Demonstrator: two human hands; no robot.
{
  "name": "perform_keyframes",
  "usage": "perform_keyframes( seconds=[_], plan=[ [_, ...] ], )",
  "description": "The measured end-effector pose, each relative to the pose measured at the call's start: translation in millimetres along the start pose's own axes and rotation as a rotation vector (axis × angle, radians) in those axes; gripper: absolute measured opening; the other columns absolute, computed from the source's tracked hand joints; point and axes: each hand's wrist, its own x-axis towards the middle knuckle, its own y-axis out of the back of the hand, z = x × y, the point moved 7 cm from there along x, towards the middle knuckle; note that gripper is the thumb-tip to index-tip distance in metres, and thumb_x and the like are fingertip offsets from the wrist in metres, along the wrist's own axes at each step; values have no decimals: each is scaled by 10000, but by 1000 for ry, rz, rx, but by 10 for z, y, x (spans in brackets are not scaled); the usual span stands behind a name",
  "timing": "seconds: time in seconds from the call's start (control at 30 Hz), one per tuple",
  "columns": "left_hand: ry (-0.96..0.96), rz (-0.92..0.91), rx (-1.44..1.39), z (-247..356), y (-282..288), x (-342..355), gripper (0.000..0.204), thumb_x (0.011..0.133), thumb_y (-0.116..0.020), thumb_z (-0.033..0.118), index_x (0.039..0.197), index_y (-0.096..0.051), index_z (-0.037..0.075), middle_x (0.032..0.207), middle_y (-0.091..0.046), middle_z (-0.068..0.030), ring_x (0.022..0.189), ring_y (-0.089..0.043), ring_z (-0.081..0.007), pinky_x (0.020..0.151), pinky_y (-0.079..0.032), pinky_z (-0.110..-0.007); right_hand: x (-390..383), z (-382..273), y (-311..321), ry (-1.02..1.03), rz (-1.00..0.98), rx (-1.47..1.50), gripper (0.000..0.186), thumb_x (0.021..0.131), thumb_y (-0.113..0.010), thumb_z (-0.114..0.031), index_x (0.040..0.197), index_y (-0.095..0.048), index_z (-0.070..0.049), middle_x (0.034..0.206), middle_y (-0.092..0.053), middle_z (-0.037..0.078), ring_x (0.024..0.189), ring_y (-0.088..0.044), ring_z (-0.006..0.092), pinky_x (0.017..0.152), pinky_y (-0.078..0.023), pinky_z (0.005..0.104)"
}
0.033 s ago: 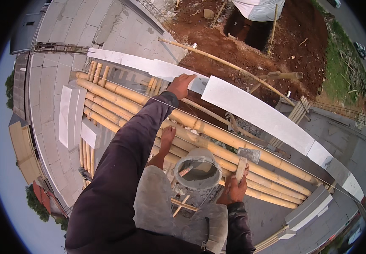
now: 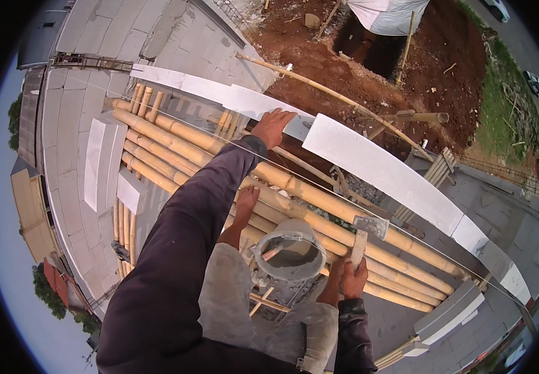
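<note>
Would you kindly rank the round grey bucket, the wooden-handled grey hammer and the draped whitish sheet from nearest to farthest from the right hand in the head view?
1. Wooden-handled grey hammer: in the right hand.
2. Round grey bucket: to the left.
3. Draped whitish sheet: beyond, top edge.

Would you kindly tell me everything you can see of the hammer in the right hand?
The hammer has a blocky, dull grey head and a pale, flat-sided handle that looks wooden. The right hand is closed around the handle's lower part, with the head pointing away from the person. It appears over the bamboo poles, right of the bucket; whether it touches them is unclear.
</note>
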Motion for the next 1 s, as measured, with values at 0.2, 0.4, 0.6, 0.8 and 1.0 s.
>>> perform_keyframes(
  seconds=[0.2, 0.4, 0.6, 0.8, 1.0],
  plan=[
    [-89, -36, -49, -5, -582, 188, 1218, 603, -900, 254, 1553, -156, 89, 1597, -251, -102, 1498, -139, -351, 1199, -155, -573, 709, -1061, 45, 85, -102, -145, 185, 920, -587, -170, 950, -523, 0, 618, -549, 48, 457, -512, 105, 423, -404, 297],
    [-138, 151, -192, 15, -753, 518, 1216, 627, -884, 350, 1559, -150, 84, 1598, -249, -103, 1507, -114, -333, 1208, -68, -600, 1446, -2185, -42, 250, -175, -417, 257, 973, -551, -222, 1088, -563, 7, 591, -513, 18, 421, -489, 101, 386, -388, 278],
    [-184, 246, -27, 164, -958, 709, 1101, 727, -746, 565, 1543, -208, 58, 1576, -287, -112, 1490, -183, -347, 1178, -71, -652, 2396, -2765, -306, 163, -270, -528, 438, 965, -541, -210, 1388, -521, -99, 637, -537, 54, 414, -508, 129, 361, -419, 302],
    [-169, 247, -61, 133, -1014, 736, 1055, 718, -768, 469, 1528, -231, 57, 1554, -326, -103, 1485, -214, -316, 1161, -70, -668, 3183, -2816, -692, -65, -486, -898, 394, 911, -603, -220, 1283, -599, -91, 624, -578, 76, 424, -522, 170, 382, -432, 350],
    [-136, 151, -76, 137, -1012, 742, 1009, 745, -758, 381, 1533, -213, 64, 1557, -330, -108, 1490, -202, -314, 1170, -49, -656, 2963, -2877, -581, 100, -359, -911, 307, 913, -611, -217, 1142, -604, -12, 620, -584, 77, 435, -550, 173, 401, -437, 367]
  ],
)
